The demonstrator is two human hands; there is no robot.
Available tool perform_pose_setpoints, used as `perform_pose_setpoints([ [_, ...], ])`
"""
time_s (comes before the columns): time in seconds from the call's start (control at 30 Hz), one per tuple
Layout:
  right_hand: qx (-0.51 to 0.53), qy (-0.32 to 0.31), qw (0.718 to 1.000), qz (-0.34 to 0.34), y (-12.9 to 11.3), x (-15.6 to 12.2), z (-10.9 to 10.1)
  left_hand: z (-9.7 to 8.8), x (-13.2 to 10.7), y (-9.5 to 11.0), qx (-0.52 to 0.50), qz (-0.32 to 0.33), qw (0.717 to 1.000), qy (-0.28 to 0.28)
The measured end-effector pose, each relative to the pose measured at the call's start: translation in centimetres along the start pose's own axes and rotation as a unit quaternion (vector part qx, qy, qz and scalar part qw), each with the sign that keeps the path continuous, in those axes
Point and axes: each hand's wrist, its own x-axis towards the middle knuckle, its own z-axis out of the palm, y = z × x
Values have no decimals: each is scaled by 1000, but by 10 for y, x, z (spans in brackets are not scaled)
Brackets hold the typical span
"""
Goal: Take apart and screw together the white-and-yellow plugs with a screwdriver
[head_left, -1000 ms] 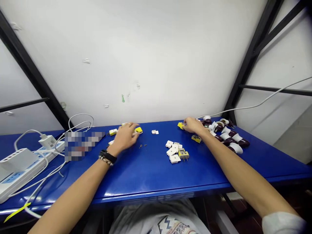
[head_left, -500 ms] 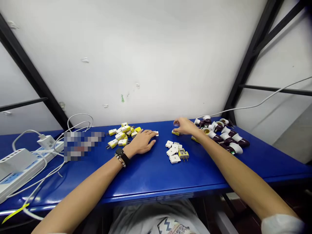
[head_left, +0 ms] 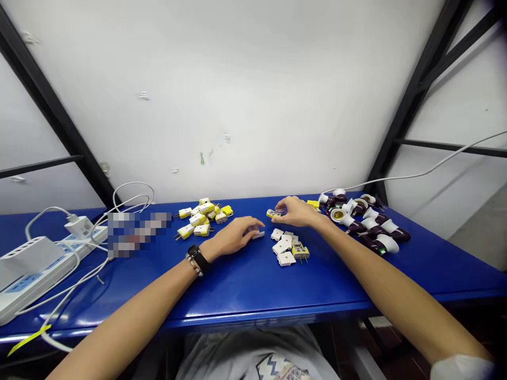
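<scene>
- Your right hand (head_left: 296,212) is pinching a yellow plug (head_left: 273,214): thumb and fingers are closed on it, and it sticks out toward the middle of the table.
- Your left hand (head_left: 233,237) lies low on the table, its fingers (head_left: 255,227) reaching over a small white cover (head_left: 259,235). They touch it or sit just above it, and you can't tell whether they grip it.
- Your hands are apart, though close to each other, with the yellow plug and the white cover between them.
- More white covers (head_left: 282,246) lie in a small heap just below your right hand, with a yellow-faced plug (head_left: 300,252) at the heap's right edge, its prongs showing.
- A pile of yellow plugs (head_left: 201,217) sits beyond your left hand, near the table's back edge.
- Lamp holders (head_left: 361,222), maroon and white, are clustered to the right of your right hand.
- All of this is on a blue table (head_left: 245,285), set against a white wall (head_left: 237,105) with black struts (head_left: 420,89).
- At the far left lie a power strip (head_left: 27,274) and a white charger (head_left: 81,227), with white cables (head_left: 127,198) looped around them — a pixelated patch (head_left: 138,235) hides the spot beside them.
- You wear a watch (head_left: 197,258) and a beaded bracelet (head_left: 194,267) on your left wrist.
</scene>
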Motion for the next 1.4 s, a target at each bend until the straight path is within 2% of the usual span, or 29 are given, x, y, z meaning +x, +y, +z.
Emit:
perform_pose_setpoints([
  [0.1,-11,11,1000,-18,-13,-4,0,-3,0,0,-5,-22,1000,6],
  [0.23,-17,13,999,-43,-19,-6,2,-10,-4,3,91,-18,995,29],
  [0.4,-14,21,997,-67,-19,-6,7,-7,-6,3,122,-22,992,-18],
  [0.47,-2,22,997,-77,-20,-6,8,-8,-5,2,122,-28,992,-17],
  [0.53,19,27,996,-87,-21,-7,9,-15,-6,1,119,-32,992,10],
  [0.6,47,21,994,-99,-25,-8,11,-25,-9,1,108,-40,991,63],
  [0.7,82,-24,989,-120,-34,-11,16,-36,-13,3,64,-53,990,115],
  [0.8,93,-64,983,-142,-43,-14,25,-34,-16,2,5,-44,997,65],
  [0.87,98,-73,981,-149,-45,-15,29,-28,-17,0,-10,-32,999,20],
  [0.93,112,-72,980,-149,-44,-14,30,-22,-17,-2,-10,-29,1000,1],
  [1.23,176,-93,969,-143,-38,-11,23,-20,-17,1,-61,-51,997,1],
  [1.4,177,-78,970,-147,-40,-12,26,-16,-17,2,-34,-55,998,6],
])
